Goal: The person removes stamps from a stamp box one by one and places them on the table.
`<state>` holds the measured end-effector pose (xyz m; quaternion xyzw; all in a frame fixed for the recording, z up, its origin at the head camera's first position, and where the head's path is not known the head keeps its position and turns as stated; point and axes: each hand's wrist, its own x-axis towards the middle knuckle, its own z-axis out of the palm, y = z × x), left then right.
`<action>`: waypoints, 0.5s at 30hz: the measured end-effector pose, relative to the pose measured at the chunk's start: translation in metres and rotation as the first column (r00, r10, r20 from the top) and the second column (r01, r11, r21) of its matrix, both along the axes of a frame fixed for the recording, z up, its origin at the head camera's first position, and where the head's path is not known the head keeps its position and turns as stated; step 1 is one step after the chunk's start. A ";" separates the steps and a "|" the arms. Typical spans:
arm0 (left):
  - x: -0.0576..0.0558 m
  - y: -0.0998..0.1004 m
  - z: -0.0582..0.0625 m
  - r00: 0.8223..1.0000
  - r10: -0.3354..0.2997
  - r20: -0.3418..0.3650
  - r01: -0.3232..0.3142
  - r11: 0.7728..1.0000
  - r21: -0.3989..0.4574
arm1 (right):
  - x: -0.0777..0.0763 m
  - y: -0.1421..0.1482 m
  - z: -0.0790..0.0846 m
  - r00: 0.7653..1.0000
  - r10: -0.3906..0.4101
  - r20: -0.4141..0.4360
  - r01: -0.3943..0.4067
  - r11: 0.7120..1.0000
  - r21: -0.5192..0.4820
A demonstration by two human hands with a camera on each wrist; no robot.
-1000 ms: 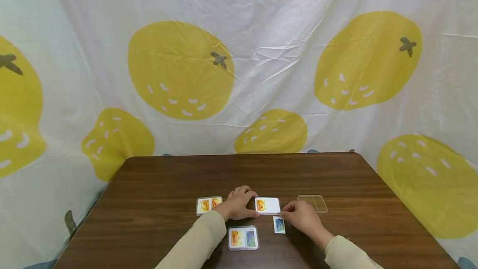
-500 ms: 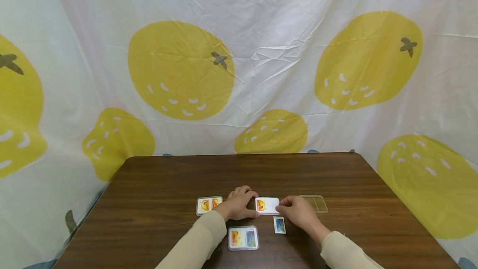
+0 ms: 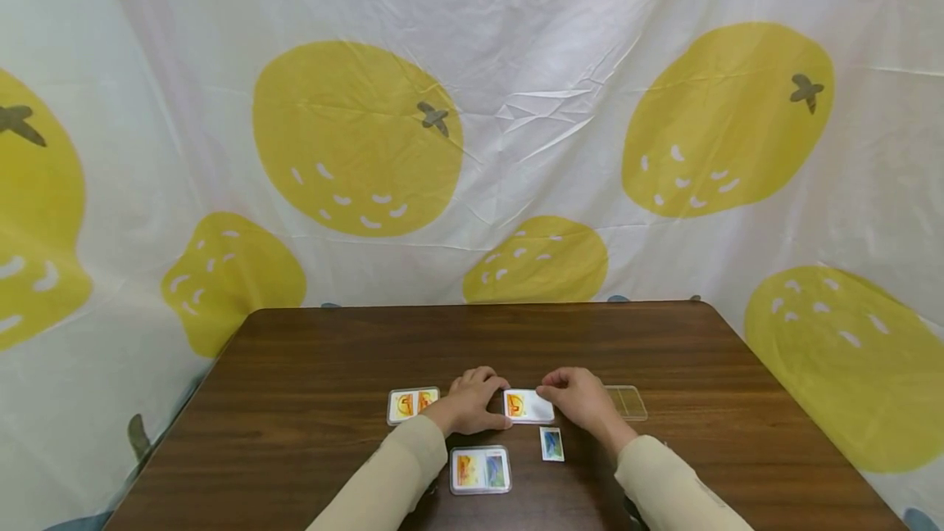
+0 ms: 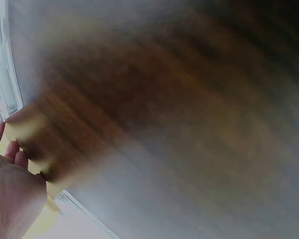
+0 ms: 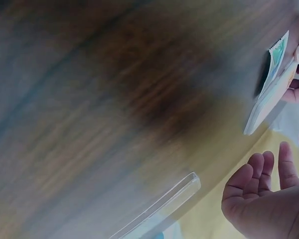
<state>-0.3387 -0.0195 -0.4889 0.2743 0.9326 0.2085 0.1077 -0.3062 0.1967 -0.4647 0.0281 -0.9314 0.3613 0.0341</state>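
Observation:
In the head view, a clear flat case with a white insert and one orange stamp at its left lies mid-table. My left hand holds its left end, with thumb at the near corner and index finger at the far one. At the case's far right corner is my right hand; in the right wrist view its fingers are loosely bent with nothing visible between them. A loose blue-green stamp with a toothed edge lies just in front of the case. The left wrist view is mostly blurred table.
Left of the middle case lies another case with orange stamps, partly behind my left hand. A case with orange and blue-green stamps lies nearer. A clear lid-like frame rests on the wooden table at right. A lemon-print cloth hangs behind.
My right hand has travelled away from me along the case's right end, from its near corner to its far corner. The left hand and the loose stamp have stayed put.

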 end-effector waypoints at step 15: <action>-0.001 -0.002 -0.003 0.999 -0.027 -0.018 0.027 0.999 0.019 | -0.014 -0.004 -0.008 1.000 0.015 0.021 -0.015 0.999 0.044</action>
